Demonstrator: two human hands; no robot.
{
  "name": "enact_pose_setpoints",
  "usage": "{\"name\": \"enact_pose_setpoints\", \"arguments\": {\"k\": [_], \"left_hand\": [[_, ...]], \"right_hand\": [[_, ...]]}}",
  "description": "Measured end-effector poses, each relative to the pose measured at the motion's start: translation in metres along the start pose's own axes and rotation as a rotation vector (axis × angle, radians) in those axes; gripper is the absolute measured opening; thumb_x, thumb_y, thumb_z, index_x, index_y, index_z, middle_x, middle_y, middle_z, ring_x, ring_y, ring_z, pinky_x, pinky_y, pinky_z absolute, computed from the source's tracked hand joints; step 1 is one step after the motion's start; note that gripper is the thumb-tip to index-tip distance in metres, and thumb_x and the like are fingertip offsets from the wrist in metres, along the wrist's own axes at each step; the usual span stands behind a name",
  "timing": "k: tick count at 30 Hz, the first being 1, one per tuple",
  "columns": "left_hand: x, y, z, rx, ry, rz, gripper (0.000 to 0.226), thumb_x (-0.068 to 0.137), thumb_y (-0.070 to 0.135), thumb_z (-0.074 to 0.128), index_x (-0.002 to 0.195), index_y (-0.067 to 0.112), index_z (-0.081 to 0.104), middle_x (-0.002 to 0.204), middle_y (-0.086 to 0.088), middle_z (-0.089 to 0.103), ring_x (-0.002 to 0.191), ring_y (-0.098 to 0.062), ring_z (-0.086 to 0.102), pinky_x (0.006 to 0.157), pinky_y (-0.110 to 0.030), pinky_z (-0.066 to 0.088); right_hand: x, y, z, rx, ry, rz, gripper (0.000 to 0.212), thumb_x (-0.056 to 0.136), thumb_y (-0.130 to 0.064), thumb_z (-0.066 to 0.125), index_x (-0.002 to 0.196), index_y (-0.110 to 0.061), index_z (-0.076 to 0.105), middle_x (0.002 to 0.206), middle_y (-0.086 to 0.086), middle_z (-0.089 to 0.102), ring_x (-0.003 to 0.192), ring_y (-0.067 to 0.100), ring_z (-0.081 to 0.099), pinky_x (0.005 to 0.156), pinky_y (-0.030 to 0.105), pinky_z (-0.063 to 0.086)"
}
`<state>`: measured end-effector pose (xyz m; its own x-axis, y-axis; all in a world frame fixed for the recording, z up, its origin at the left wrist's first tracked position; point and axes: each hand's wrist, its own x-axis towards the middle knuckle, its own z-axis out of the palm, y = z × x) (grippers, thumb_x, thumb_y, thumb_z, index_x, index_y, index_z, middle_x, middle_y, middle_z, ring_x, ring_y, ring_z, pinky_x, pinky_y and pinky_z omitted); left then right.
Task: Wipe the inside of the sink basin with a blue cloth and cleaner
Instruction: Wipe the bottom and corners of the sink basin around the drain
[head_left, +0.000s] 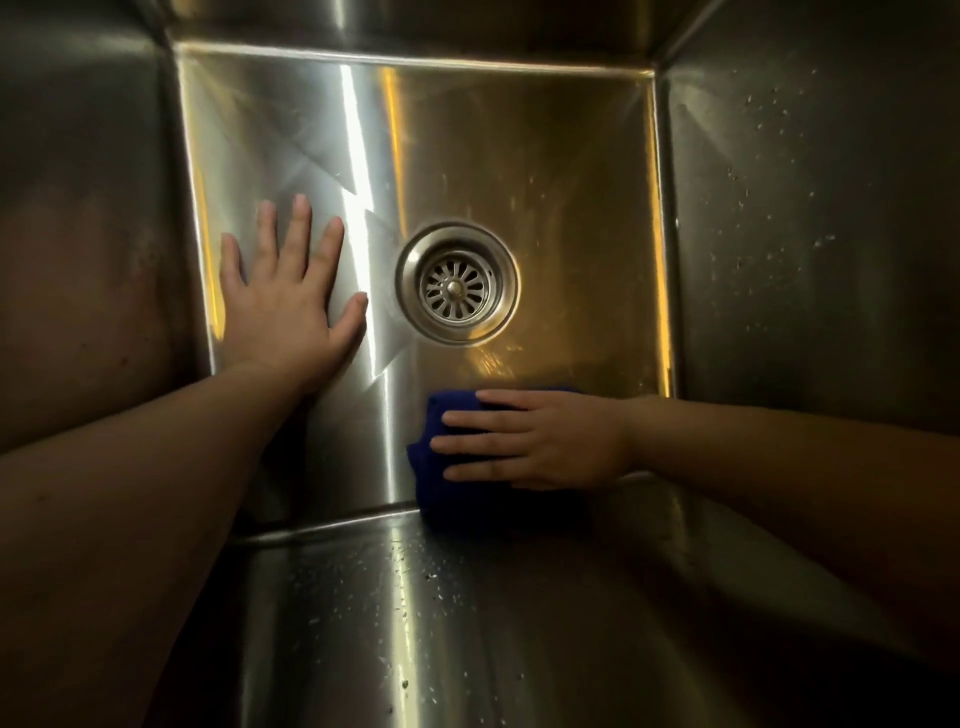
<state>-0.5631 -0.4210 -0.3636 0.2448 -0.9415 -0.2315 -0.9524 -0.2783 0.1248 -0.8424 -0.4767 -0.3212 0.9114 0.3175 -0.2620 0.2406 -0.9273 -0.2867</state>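
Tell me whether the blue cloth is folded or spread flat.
Folded or bunched, not spread: the blue cloth shows as a compact thick pad under the right hand, pressed on the sink floor near the front wall.

Glossy brushed-steel sink (519, 156); matt, nubby blue cloth (441, 488)

The sink basin (545, 156) is showing brushed silver steel, glowing with golden-yellow reflections and one white streak of glare across its floor; its side walls are looking dark grey, the right and near ones speckled with pale droplets; the drain strainer (457, 285) is showing silver with a radial ring of dark slots around a central knob; the cloth (441, 467) is showing deep, plain blue.
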Motion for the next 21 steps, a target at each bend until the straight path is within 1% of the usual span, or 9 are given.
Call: {"name": "enact_pose_setpoints", "arguments": {"k": [1,3,6,9,12,15,18,19,21], "left_hand": [[0.0,0.0,0.0,0.002,0.001,0.0,0.072,0.088,0.056,0.025,0.151,0.025,0.011,0.16,-0.005,0.003,0.146,-0.029,-0.002,0.114,-0.056,0.004],[0.0,0.001,0.0,0.006,0.006,-0.001,0.072,0.088,0.056,0.024,0.151,0.025,0.011,0.16,-0.005,0.003,0.146,-0.028,-0.002,0.114,-0.056,0.004],[0.0,0.0,0.001,0.01,0.014,0.0,0.072,0.088,0.057,0.024,0.151,0.025,0.011,0.16,-0.005,0.004,0.146,-0.029,0.0,0.114,-0.056,0.004],[0.0,0.0,0.002,-0.007,0.028,0.009,0.072,0.088,0.056,0.025,0.151,0.025,0.012,0.16,-0.006,0.004,0.146,-0.03,0.001,0.114,-0.056,0.005],[-0.001,0.0,0.003,-0.022,0.045,0.015,0.071,0.088,0.056,0.025,0.151,0.024,0.012,0.16,-0.006,0.004,0.146,-0.03,0.001,0.114,-0.057,0.005],[-0.001,0.0,0.005,-0.013,0.052,0.012,0.07,0.088,0.056,0.022,0.151,0.026,0.01,0.16,-0.005,0.003,0.146,-0.029,0.0,0.114,-0.056,0.004],[-0.001,0.0,0.005,-0.007,0.062,0.014,0.07,0.089,0.056,0.022,0.151,0.025,0.01,0.16,-0.005,0.004,0.146,-0.029,0.0,0.114,-0.057,0.005],[-0.001,0.0,0.005,-0.009,0.063,0.017,0.07,0.089,0.056,0.022,0.151,0.025,0.01,0.16,-0.005,0.004,0.146,-0.029,0.0,0.114,-0.057,0.005],[-0.001,0.0,0.005,-0.015,0.07,0.018,0.07,0.089,0.055,0.023,0.151,0.025,0.011,0.16,-0.005,0.005,0.146,-0.029,0.0,0.114,-0.057,0.005]], "right_hand": [[0.003,0.004,0.001,-0.007,-0.016,-0.04,0.051,0.098,-0.031,0.035,0.147,-0.02,0.024,0.156,0.007,0.021,0.145,0.028,0.01,0.117,0.045,0.007],[0.004,0.007,0.003,0.009,-0.029,-0.041,0.053,0.097,-0.03,0.038,0.147,-0.02,0.023,0.156,0.006,0.02,0.145,0.027,0.007,0.118,0.045,0.007],[-0.004,-0.003,0.009,0.08,-0.008,0.069,0.051,0.095,-0.029,0.036,0.145,-0.02,0.028,0.155,0.006,0.023,0.144,0.025,0.006,0.118,0.044,0.004],[-0.02,-0.011,0.013,0.082,0.015,0.182,0.05,0.095,-0.031,0.041,0.143,-0.019,0.035,0.153,0.007,0.026,0.143,0.027,0.014,0.117,0.044,0.012],[-0.044,-0.005,0.012,0.039,-0.021,0.255,0.052,0.094,-0.036,0.041,0.143,-0.019,0.033,0.152,0.01,0.026,0.143,0.029,0.016,0.116,0.044,0.015],[-0.066,-0.006,0.013,-0.015,-0.056,0.421,0.057,0.093,-0.038,0.039,0.143,-0.016,0.024,0.151,0.015,0.024,0.141,0.032,0.018,0.112,0.046,0.023],[-0.073,-0.013,0.014,0.052,-0.029,0.68,0.064,0.086,-0.029,0.049,0.143,-0.013,0.026,0.151,0.019,0.023,0.14,0.038,0.022,0.106,0.048,0.036],[-0.073,-0.013,0.015,0.072,-0.01,0.726,0.064,0.083,-0.024,0.049,0.142,-0.013,0.028,0.151,0.02,0.024,0.139,0.039,0.022,0.105,0.047,0.037],[-0.076,-0.011,0.014,0.08,0.018,0.743,0.06,0.082,-0.018,0.042,0.142,-0.013,0.032,0.152,0.019,0.023,0.14,0.039,0.021,0.106,0.043,0.034]]}}
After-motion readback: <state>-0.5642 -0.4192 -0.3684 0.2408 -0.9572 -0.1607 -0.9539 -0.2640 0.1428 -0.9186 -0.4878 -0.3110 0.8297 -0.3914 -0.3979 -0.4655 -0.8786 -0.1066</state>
